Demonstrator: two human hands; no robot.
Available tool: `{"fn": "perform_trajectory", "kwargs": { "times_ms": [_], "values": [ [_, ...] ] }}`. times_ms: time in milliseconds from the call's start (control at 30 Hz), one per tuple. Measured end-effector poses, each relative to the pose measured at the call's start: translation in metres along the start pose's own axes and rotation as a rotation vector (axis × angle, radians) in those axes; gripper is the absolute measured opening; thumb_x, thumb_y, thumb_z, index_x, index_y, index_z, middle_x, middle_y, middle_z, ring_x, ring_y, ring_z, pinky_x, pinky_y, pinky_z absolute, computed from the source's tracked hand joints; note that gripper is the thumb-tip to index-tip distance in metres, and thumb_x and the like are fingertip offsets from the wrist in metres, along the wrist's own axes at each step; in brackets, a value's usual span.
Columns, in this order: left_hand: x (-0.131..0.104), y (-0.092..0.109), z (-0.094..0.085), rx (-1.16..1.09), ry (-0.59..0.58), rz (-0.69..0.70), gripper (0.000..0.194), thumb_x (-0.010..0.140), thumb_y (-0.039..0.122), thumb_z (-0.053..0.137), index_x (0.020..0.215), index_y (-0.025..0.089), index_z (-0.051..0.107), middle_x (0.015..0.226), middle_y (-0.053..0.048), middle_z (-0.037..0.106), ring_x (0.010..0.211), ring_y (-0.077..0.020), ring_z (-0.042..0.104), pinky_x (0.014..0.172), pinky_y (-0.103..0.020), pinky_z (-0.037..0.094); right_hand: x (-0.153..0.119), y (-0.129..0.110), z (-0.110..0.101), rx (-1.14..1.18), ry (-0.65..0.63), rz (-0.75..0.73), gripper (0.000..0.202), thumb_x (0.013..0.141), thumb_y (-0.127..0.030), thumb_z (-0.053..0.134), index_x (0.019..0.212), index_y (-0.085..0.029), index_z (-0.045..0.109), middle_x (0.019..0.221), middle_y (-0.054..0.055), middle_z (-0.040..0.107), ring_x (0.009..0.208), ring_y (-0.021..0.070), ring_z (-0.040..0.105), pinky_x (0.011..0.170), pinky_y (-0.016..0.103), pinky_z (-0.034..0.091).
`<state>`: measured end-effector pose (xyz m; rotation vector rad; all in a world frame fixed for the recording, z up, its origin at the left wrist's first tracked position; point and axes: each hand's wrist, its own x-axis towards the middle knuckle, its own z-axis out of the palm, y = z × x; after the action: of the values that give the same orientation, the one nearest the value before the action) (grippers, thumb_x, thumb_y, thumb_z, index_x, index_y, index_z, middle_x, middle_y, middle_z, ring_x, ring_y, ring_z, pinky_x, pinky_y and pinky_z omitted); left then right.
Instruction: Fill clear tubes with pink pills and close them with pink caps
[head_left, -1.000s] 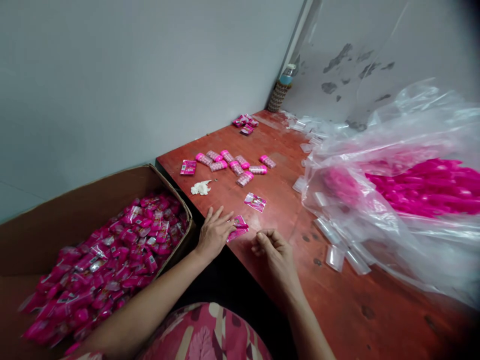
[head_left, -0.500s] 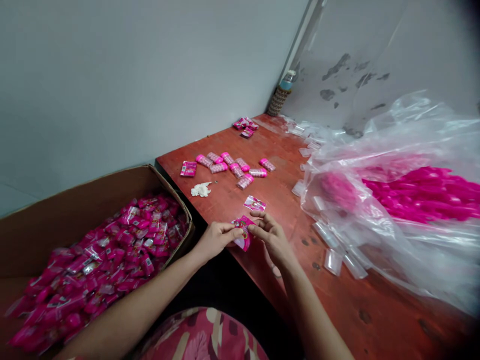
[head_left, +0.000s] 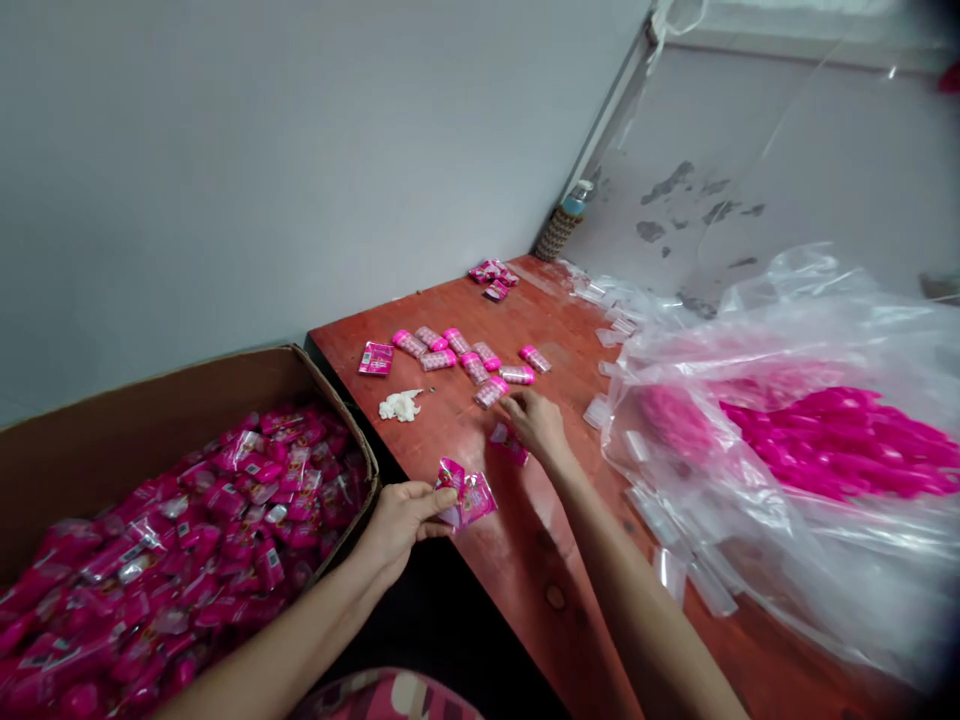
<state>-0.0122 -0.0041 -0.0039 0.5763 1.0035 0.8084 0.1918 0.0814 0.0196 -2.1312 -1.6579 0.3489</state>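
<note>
My left hand (head_left: 409, 515) pinches a pink printed packet (head_left: 476, 498) between thumb and fingers over the table's near edge. The packet is spread in two parts. My right hand (head_left: 536, 420) reaches over the table, fingers bent and a little apart, its fingertips beside a small clear tube with a pink cap (head_left: 491, 392). Whether they touch it I cannot tell. Beneath that hand lies another pink printed packet (head_left: 510, 445), partly in shadow. Several more pink-capped tubes (head_left: 455, 342) holding pale pieces lie in a loose group beyond.
At left stands a cardboard box (head_left: 300, 365) full of pink packets (head_left: 247, 490). A big clear bag (head_left: 750, 560) of pink caps (head_left: 832, 440) covers the red table's (head_left: 525, 570) right side, with clear tubes (head_left: 709, 585) nearby. White crumpled tissue (head_left: 400, 405) and a bottle (head_left: 559, 225) are farther off.
My right hand has let go of the packet and moved forward to the tubes. My left hand keeps the packet, now spread wider and shifted slightly left. The camera view has tilted up.
</note>
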Motion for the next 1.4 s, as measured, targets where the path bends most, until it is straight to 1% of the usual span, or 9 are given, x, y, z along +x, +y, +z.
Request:
{"fn": "perform_trajectory", "kwargs": {
  "times_ms": [167,300,433,600,733,967,1100,1233,1400],
  "values": [
    [0.006,0.004,-0.005,-0.286,0.078,-0.024,0.014,0.062,0.017,0.07,0.062,0.009,0.059,0.059,-0.004,0.063,0.05,-0.0103,0.059,0.049,-0.021,0.052,0.04,-0.021,0.014,-0.227,-0.077,0.246,0.06,0.069,-0.063,0.042,0.089,-0.01,0.063,0.095,0.023,0.061,0.089,0.0335,0.057,0.069,0.039,0.041],
    [0.011,0.011,-0.002,-0.506,0.155,-0.03,0.007,0.069,0.014,0.065,0.069,0.011,0.058,0.062,-0.003,0.064,0.055,-0.0129,0.062,0.056,-0.025,0.054,0.039,-0.023,0.016,-0.199,-0.103,0.169,0.047,0.064,-0.054,0.056,0.086,-0.013,0.061,0.092,0.018,0.062,0.086,0.0316,0.058,0.067,0.036,0.043],
    [0.015,0.016,0.004,-0.617,0.234,-0.058,0.005,0.071,0.013,0.062,0.072,0.011,0.058,0.064,-0.005,0.065,0.062,-0.0163,0.064,0.062,-0.029,0.054,-0.013,-0.017,0.008,0.187,-0.062,0.016,0.036,0.075,-0.048,0.047,0.087,-0.016,0.055,0.074,0.009,0.063,0.067,0.0212,0.06,0.057,0.029,0.043],
    [0.018,0.01,0.014,-0.685,0.206,-0.042,0.006,0.071,0.014,0.063,0.074,0.012,0.059,0.068,-0.006,0.066,0.063,-0.0163,0.064,0.063,-0.028,0.053,-0.117,-0.025,0.004,0.881,-0.299,0.071,0.03,0.077,-0.045,0.05,0.091,-0.018,0.048,0.058,-0.002,0.055,0.046,0.0119,0.052,0.042,0.021,0.041],
    [0.015,0.002,0.029,-0.667,0.102,-0.027,0.008,0.071,0.015,0.063,0.07,0.01,0.057,0.061,-0.005,0.063,0.053,-0.0125,0.06,0.053,-0.022,0.05,-0.161,-0.033,0.015,1.023,-0.26,0.184,0.029,0.076,-0.042,0.053,0.091,-0.018,0.047,0.061,-0.002,0.056,0.046,0.0102,0.053,0.04,0.019,0.042],
    [0.0,-0.009,0.049,-0.468,-0.004,0.077,0.026,0.061,0.029,0.071,0.064,0.01,0.054,0.048,0.002,0.054,0.039,-0.0083,0.05,0.035,-0.017,0.036,-0.167,-0.029,0.027,1.162,-0.135,0.223,0.026,0.077,-0.041,0.053,0.089,-0.018,0.047,0.06,-0.003,0.056,0.044,0.0082,0.053,0.039,0.017,0.042],
    [-0.006,-0.01,0.047,-0.266,-0.107,0.129,0.029,0.064,0.035,0.067,0.06,0.011,0.052,0.044,0.003,0.049,0.032,-0.0067,0.044,0.031,-0.017,0.031,-0.168,-0.024,0.027,1.226,-0.169,0.178,0.026,0.077,-0.039,0.053,0.089,-0.017,0.048,0.064,-0.002,0.058,0.045,0.0082,0.053,0.04,0.017,0.043],
    [-0.007,-0.006,0.041,-0.108,-0.227,0.148,0.024,0.067,0.032,0.065,0.066,0.01,0.055,0.051,0.0,0.055,0.035,-0.0079,0.047,0.034,-0.019,0.036,-0.168,-0.017,0.027,1.274,-0.247,0.138,0.023,0.077,-0.037,0.054,0.086,-0.017,0.05,0.065,-0.001,0.057,0.046,0.0076,0.053,0.04,0.017,0.041],
    [-0.003,-0.005,0.037,-0.064,-0.252,0.101,0.023,0.065,0.029,0.067,0.067,0.009,0.058,0.055,-0.003,0.06,0.041,-0.0099,0.052,0.041,-0.022,0.041,-0.17,-0.013,0.026,1.115,-0.121,0.079,0.02,0.076,-0.035,0.055,0.085,-0.018,0.052,0.06,-0.003,0.056,0.047,0.0084,0.051,0.043,0.019,0.042]
  ]
}}
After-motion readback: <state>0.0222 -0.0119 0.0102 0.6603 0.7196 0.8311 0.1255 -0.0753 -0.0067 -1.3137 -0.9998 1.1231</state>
